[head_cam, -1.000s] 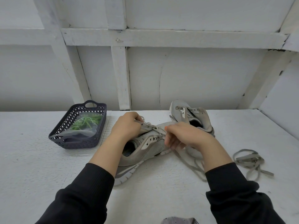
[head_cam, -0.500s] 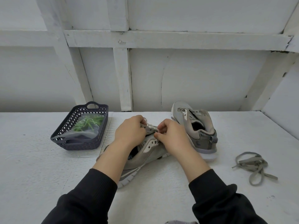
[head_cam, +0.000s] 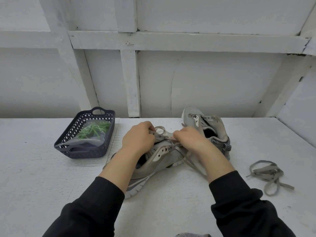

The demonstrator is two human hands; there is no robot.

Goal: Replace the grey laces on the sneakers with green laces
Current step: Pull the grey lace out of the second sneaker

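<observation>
A grey sneaker [head_cam: 159,161] lies on its side in the middle of the white table. My left hand [head_cam: 138,138] grips its eyelet flap near the toe. My right hand [head_cam: 187,138] pinches the grey lace [head_cam: 191,162] at the eyelets, and loose lace trails down under my right wrist. A second grey sneaker [head_cam: 208,129] without a lace stands behind on the right. A pulled-out grey lace [head_cam: 266,173] lies loose at the far right. Green laces [head_cam: 94,130] sit in a clear bag inside the dark basket [head_cam: 68,135] on the left.
A white panelled wall with beams [head_cam: 171,40] rises straight behind the table. A white side wall [head_cam: 297,108] closes in on the right. A bit of grey fabric [head_cam: 191,235] shows at the bottom edge.
My right hand moved up from the sneaker's side to the eyelets beside my left hand. The trailing lace is drawn closer to the sneaker. My left hand stays on the flap.
</observation>
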